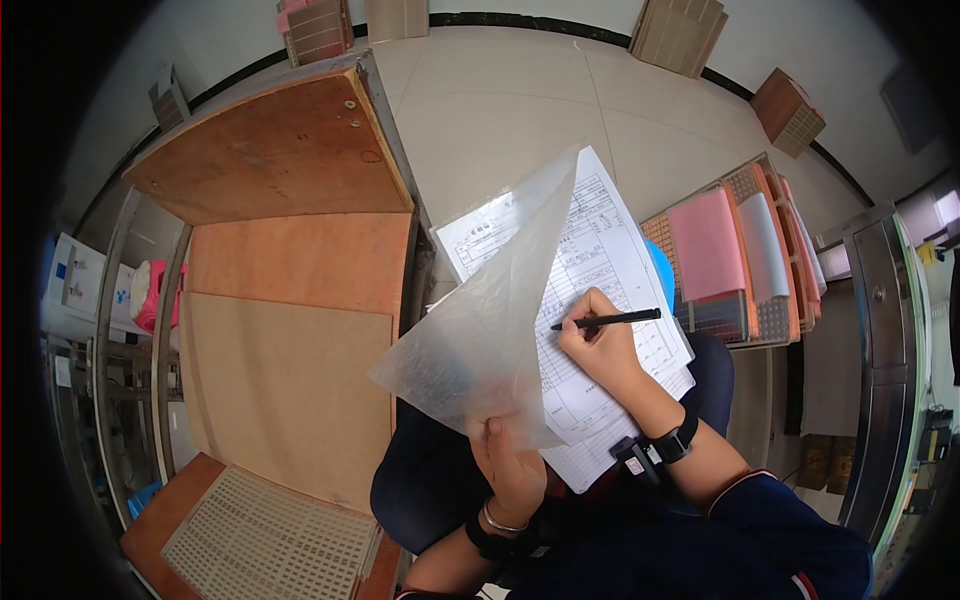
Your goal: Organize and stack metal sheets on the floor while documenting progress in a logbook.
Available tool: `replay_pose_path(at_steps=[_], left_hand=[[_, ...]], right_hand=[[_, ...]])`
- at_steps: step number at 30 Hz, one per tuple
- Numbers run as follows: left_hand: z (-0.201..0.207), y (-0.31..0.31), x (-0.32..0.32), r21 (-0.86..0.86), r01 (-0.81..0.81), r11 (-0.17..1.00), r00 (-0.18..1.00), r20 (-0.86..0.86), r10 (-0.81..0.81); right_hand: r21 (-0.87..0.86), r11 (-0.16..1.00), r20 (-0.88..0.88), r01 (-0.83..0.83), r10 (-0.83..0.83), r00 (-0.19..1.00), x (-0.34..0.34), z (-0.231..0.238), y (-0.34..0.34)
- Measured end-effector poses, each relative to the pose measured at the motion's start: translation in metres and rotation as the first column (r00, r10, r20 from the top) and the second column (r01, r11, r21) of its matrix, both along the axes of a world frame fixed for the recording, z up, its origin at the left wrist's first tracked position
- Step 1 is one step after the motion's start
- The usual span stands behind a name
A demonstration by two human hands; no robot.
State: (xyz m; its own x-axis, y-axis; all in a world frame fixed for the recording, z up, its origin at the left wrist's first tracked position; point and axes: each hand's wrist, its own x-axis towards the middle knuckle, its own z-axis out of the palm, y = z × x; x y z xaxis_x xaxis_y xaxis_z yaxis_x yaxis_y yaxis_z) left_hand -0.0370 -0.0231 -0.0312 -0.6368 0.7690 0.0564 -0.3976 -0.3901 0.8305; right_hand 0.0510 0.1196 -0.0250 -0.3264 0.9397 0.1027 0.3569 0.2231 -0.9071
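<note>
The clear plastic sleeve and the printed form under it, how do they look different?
The plastic sleeve is translucent and blank; the printed form is opaque white with ruled tables. The left hand lifts the sleeve by its corner; the form lies flat under the right hand and black pen. Both are thin sheets.

workshop | plywood bench (270, 150) | perforated trays (262, 535) | stacked sheets (735, 255) | tiled floor (520, 110)

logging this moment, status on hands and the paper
Left hand pinching clear plastic sleeve, lifted. Right hand holding black pen, tip on printed form. Sleeve overlaps form's left side.
</note>
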Motion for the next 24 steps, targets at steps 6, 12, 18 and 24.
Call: replay_pose_path(at_steps=[6, 12, 18, 24], left_hand=[[0.000, -0.002, 0.002, -0.199, -0.086, 0.976, 0.982, -0.184, 0.049], [-0.018, -0.008, -0.002, -0.062, -0.072, 0.996, 0.901, -0.433, 0.038], [-0.006, -0.004, -0.001, -0.059, -0.032, 0.998, 0.968, -0.250, 0.016], [0.000, -0.004, -0.002, -0.026, 0.010, 1.000, 0.997, -0.081, -0.012]], right_hand=[[0.008, 1.000, 0.022, 0.003, -0.003, 1.000, 0.000, 0.001, -0.001], [0.017, 1.000, -0.011, 0.008, -0.007, 1.000, 0.001, -0.001, 0.000], [0.010, 1.000, 0.003, 0.012, -0.013, 1.000, 0.001, 0.000, 0.000], [0.029, 0.999, -0.014, 0.017, -0.016, 1.000, 0.000, 0.002, 0.000]])
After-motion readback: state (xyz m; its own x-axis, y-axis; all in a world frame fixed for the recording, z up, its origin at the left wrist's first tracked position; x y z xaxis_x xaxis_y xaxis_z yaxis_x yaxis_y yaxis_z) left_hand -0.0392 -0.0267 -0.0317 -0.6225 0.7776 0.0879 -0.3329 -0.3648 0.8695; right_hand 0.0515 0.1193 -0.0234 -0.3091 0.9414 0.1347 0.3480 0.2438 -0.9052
